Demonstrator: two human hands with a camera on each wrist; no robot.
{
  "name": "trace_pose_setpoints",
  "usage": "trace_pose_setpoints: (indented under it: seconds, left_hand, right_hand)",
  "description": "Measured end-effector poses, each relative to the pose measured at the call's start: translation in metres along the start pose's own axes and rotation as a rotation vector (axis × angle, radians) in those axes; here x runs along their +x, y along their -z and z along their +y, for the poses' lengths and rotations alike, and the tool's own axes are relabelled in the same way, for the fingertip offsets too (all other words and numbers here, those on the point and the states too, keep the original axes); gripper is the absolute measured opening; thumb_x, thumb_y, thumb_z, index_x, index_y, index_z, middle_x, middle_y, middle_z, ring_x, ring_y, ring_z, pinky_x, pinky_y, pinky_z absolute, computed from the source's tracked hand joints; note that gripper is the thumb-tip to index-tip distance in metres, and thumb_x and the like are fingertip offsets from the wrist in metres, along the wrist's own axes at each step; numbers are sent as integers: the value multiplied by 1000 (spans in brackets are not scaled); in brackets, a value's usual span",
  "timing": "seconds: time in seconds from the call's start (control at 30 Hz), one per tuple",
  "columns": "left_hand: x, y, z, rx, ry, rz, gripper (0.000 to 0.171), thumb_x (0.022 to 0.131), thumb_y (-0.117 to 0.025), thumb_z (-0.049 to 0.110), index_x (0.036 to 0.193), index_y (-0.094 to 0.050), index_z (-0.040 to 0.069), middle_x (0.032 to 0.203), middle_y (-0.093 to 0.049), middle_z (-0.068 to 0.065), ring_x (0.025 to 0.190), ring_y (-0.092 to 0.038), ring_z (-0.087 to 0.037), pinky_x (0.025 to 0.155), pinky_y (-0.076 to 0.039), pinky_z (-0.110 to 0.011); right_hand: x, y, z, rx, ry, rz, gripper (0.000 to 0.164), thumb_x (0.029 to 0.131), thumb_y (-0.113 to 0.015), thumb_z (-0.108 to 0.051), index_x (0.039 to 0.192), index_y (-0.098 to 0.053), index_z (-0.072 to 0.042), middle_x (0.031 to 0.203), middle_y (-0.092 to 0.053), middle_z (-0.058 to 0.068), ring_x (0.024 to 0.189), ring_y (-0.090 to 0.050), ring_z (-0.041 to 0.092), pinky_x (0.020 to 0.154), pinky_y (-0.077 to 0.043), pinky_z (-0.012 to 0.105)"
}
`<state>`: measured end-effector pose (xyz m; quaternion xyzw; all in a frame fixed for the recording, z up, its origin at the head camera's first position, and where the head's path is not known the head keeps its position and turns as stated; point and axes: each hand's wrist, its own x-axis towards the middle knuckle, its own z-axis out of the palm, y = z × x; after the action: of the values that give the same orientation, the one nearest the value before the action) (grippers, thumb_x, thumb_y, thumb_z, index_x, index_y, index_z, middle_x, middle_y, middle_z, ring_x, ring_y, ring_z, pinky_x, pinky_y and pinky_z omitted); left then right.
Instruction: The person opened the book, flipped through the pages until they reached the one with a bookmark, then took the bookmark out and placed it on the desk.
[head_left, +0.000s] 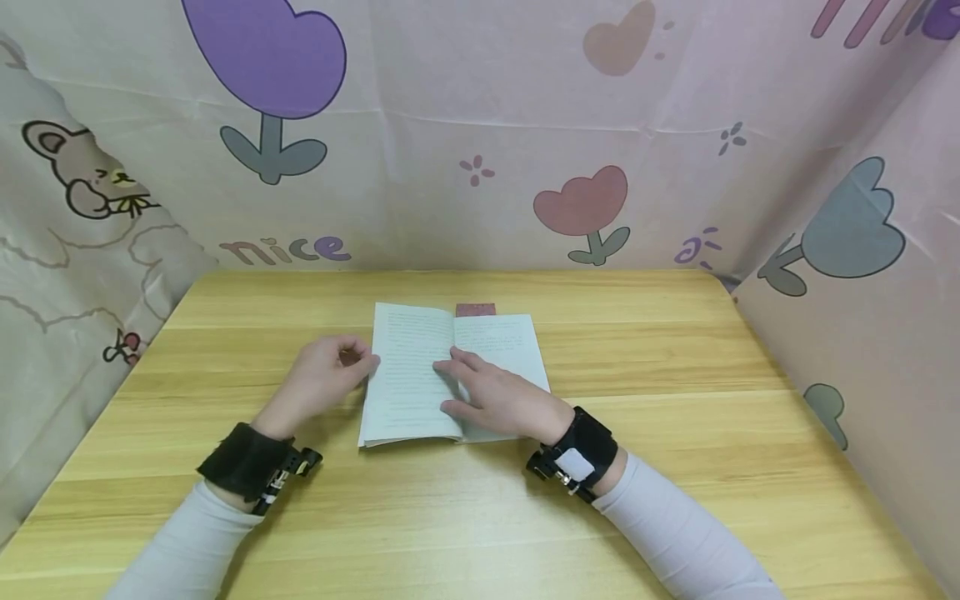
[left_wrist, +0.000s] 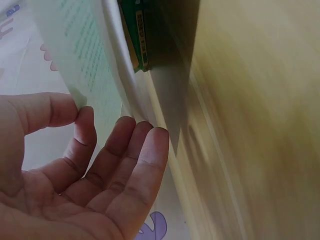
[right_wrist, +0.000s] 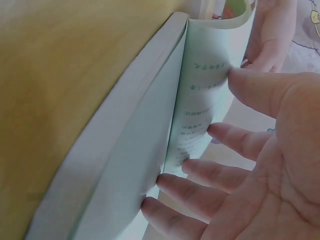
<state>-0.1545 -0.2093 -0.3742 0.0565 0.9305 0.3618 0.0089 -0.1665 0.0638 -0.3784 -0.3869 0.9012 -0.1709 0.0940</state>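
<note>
An open book (head_left: 405,392) with pale, printed pages lies on the wooden table, its spine running away from me. At its left edge my left hand (head_left: 324,375) pinches the page margin between thumb and index finger. The left wrist view shows that pinch on the page (left_wrist: 95,65), the other fingers loosely bent below it. My right hand (head_left: 510,404) rests over the right-hand page, fingers spread and reaching across the middle fold. In the right wrist view its fingertips (right_wrist: 220,130) touch the paper along the fold. Part of the right-hand page is hidden under this hand.
A dark reddish flat piece (head_left: 476,309) sticks out beyond the book's top edge. Under the pages, a green edge with yellow lettering (left_wrist: 141,35) shows. Patterned cloth (head_left: 435,200) hangs along the back and both sides of the table (head_left: 660,358).
</note>
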Motion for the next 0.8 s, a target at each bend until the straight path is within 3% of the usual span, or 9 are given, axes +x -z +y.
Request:
trace_pose_setpoints:
  seconds: [0.23,0.4,0.5,0.6,0.7,0.8]
  left_hand:
    - [0,2,-1,36,-21,5,16,92,-63,25,94,-62,9,89,-64,-5,80,-56,-22,69,-45,-35]
    - [-1,0,2,93,-88,47,32,89,-67,21,111,-54,3,103,-61,-15,92,-57,-29,78,-48,-44]
    - [-3,-5,6,172,-172,88,43,84,-71,13,121,-52,0,117,-55,-22,102,-54,-35,85,-46,-51]
    - [-5,-12,11,257,-301,94,48,80,-73,2,124,-54,0,129,-48,-24,113,-49,-37,92,-42,-52]
    - [-7,-20,15,315,-428,42,50,78,-71,-6,126,-56,3,135,-47,-22,120,-47,-36,96,-41,-50]
    - [-9,-25,17,340,-489,-13,47,82,-68,-4,127,-59,4,136,-48,-21,122,-47,-35,96,-41,-49]
  right_hand:
    - [0,-2,-1,-39,11,18,59,98,-52,-44,149,-39,-17,153,-27,14,135,-33,24,102,-37,38]
    - [1,-3,-1,-65,33,43,58,98,-52,-42,148,-41,-15,152,-29,15,134,-34,25,104,-34,37]
    - [1,-4,-1,-69,51,57,57,98,-53,-40,147,-42,-14,151,-30,16,134,-35,26,105,-32,36]
    - [2,-5,-1,-69,66,68,56,98,-54,-39,146,-43,-13,150,-32,17,132,-37,26,105,-33,35]
    - [2,-5,-1,-69,67,76,56,98,-55,-39,146,-44,-12,149,-33,18,131,-39,27,103,-35,36]
    - [2,-4,-1,-79,41,73,58,97,-54,-42,146,-44,-13,149,-34,18,130,-40,27,101,-37,37]
